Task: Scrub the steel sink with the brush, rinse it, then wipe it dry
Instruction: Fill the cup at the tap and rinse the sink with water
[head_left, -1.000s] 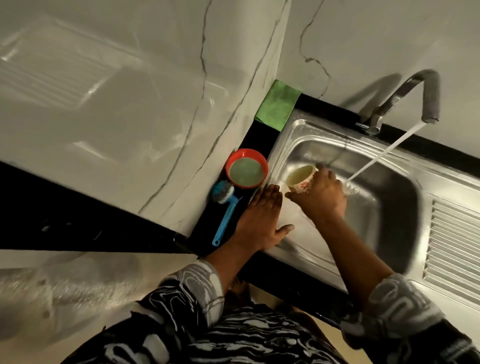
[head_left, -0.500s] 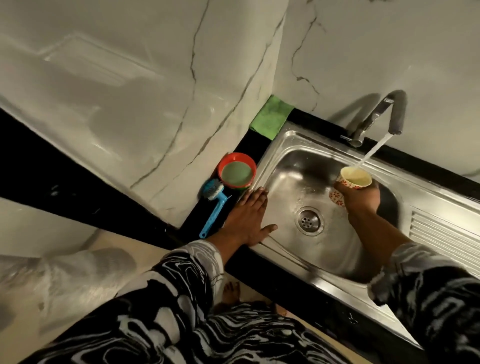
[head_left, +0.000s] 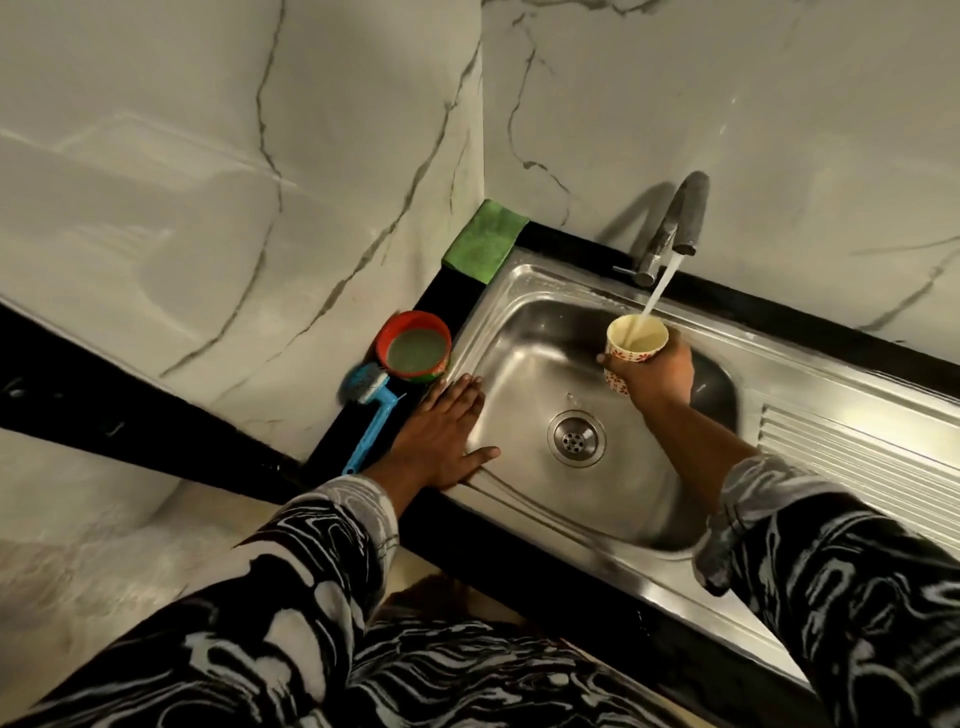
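The steel sink (head_left: 524, 364) has a round drain (head_left: 575, 439) in its basin. My right hand (head_left: 657, 371) grips a patterned paper cup (head_left: 635, 340) upright under the running tap (head_left: 683, 223), and the water stream falls into the cup. My left hand (head_left: 441, 436) rests flat, fingers straight, on the sink's left rim. A blue brush (head_left: 371, 410) lies on the black counter just left of that hand. A green cloth (head_left: 483, 241) lies folded in the back corner.
A red bowl (head_left: 413, 345) of greenish liquid stands on the black counter between the brush and the sink. The ribbed drainboard (head_left: 857, 467) extends to the right. Marble walls close in the corner behind and to the left.
My right hand carried the cup from the basin's left side to under the tap stream, where it now holds steady. The left hand stayed on the rim.
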